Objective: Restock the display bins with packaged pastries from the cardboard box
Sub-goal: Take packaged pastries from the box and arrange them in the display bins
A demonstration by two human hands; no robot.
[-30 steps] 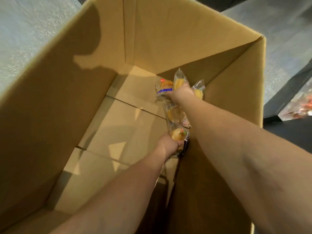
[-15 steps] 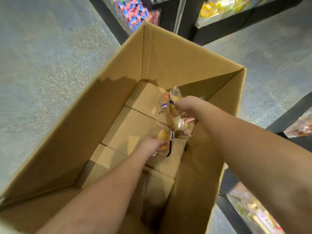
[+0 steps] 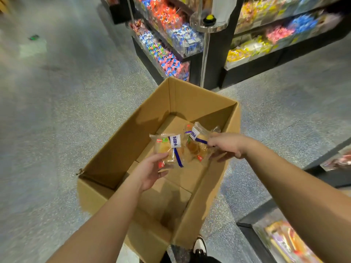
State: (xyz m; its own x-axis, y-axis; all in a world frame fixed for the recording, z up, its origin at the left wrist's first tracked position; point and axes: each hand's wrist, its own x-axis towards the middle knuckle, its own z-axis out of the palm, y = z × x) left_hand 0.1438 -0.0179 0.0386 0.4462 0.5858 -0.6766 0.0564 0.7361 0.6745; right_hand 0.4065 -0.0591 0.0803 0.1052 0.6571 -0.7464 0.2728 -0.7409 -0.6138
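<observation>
An open cardboard box (image 3: 106,164) stands on the speckled floor below me. My left hand (image 3: 150,171) holds one clear-wrapped pastry packet (image 3: 167,149) with a white and blue label, above the box's inside. My right hand (image 3: 226,145) grips a small bunch of the same pastry packets (image 3: 195,143) just to the right of it, over the box's right wall. The box floor beneath shows bare cardboard flaps. Display bins (image 3: 167,46) full of colourful wrapped sweets stand beyond the box.
Black shelving with more bins (image 3: 266,40) rises at the upper right, with a clear post (image 3: 205,57) at its corner. Another bin (image 3: 284,242) sits at the lower right. My shoe (image 3: 199,245) is beside the box's near corner. Open floor lies to the left.
Both hands have risen from the bottom of the box with the packets. The view has pulled back and up, bringing the shelves into sight.
</observation>
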